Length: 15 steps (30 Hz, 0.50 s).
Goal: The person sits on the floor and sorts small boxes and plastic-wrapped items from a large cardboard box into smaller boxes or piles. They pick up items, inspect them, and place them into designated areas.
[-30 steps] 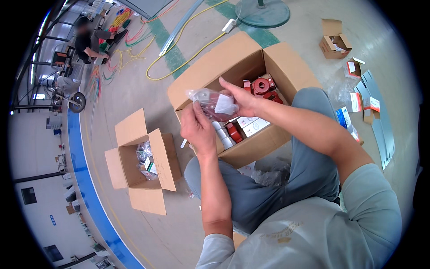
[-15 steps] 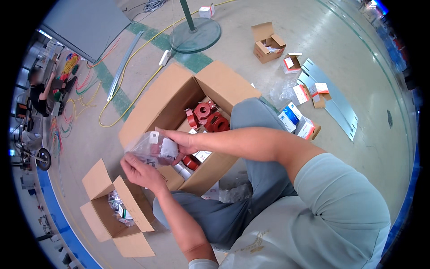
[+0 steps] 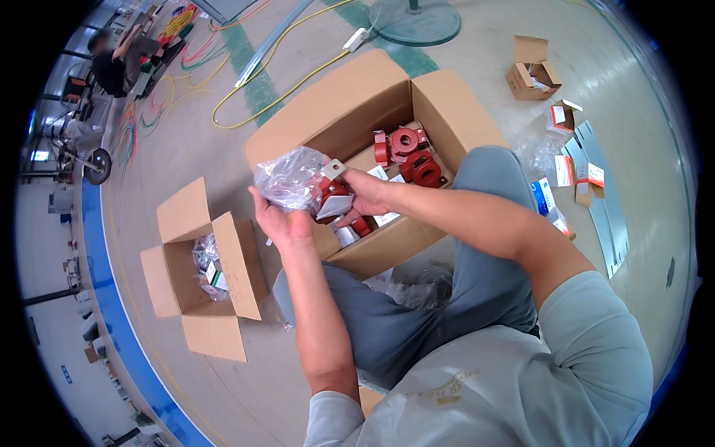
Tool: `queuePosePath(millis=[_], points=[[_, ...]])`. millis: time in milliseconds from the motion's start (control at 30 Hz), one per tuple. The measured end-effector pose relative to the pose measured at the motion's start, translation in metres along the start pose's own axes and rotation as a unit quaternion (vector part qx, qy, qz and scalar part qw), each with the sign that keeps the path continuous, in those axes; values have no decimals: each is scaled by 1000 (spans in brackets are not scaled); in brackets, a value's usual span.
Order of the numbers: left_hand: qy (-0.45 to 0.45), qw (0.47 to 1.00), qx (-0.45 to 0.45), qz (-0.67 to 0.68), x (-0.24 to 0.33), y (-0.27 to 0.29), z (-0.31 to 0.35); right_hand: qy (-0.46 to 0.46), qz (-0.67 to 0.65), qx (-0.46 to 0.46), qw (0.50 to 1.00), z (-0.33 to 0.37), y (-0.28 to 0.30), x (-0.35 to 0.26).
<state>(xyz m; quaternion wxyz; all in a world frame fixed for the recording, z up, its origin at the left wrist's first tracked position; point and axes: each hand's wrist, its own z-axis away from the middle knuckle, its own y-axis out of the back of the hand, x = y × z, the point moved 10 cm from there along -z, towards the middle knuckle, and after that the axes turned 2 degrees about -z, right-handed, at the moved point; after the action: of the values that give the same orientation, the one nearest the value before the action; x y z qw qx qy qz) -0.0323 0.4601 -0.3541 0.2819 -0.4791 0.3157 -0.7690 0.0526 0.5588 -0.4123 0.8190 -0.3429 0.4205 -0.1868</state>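
Between my hands, over the near left edge of a large open cardboard box (image 3: 357,123), is a red part (image 3: 333,191) with a flat metal tab and a white label. It looks like a current transformer. My right hand (image 3: 366,196) grips it from the right side. A crumpled clear plastic bag (image 3: 290,177) lies around its left end, and my left hand (image 3: 283,225) holds this bag from below, the fingers partly behind the film. Inside the box sit several red ring-shaped current transformers (image 3: 406,141) and small white boxes.
A smaller open carton (image 3: 186,268) with plastic bags stands at the left. Right of my knee lie small opened boxes (image 3: 588,179), clear film and grey metal strips (image 3: 607,223). A yellow cable (image 3: 290,93) and a round stand base (image 3: 417,26) are beyond; a person (image 3: 119,59) is far left.
The view has shifted. The bag has turned and bunched leftward, and the red part with its metal tab now shows out of it. My left hand has gone from pinching the bag's edge to supporting it.
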Motion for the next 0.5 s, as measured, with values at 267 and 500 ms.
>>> queuePosePath(millis=[267, 500], points=[[-70, 996, -35, -44, 26, -12, 1, 23, -49, 121, 991, 6, 23, -1], [-257, 722, -24, -642, 70, -28, 32, 117, -199, 258, 938, 5, 68, -20]])
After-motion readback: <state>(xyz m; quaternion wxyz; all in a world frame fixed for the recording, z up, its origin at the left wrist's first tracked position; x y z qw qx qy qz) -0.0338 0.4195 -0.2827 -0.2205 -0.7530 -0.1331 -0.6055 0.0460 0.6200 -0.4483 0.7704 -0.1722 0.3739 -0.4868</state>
